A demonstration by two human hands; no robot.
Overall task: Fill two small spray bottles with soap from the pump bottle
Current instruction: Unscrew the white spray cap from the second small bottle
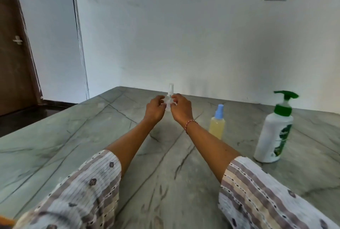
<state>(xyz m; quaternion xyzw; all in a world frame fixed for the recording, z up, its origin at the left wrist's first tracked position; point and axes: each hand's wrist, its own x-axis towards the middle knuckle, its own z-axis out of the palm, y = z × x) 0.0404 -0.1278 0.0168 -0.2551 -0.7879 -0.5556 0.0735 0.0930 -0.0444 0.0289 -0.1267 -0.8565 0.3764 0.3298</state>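
I reach both arms out across a grey-green stone table [77, 137], my left hand [154, 109] and right hand [181, 110] meeting around a small clear spray bottle [170, 98] that stands upright toward the far side of the table. My fingers on both sides are curled in toward the bottle's lower body, but the bottle is so clear and small at this range that I cannot tell whether either hand actually pinches it or only hovers beside it. Its clear cap rises above my fingertips. A red-and-white thread bracelet [190, 125] circles my right wrist, and striped, patterned sleeves cover both my upper forearms. To the right of my right arm stands a second spray bottle [217, 125], capped in blue and holding pale yellow liquid, upright and apart from my hands. Farther right again stands the white pump bottle [274, 135] with a green pump head and a green label, near the table's right side. A plain pale wall [184, 35] lies behind, with a brown door [12, 54] at left.
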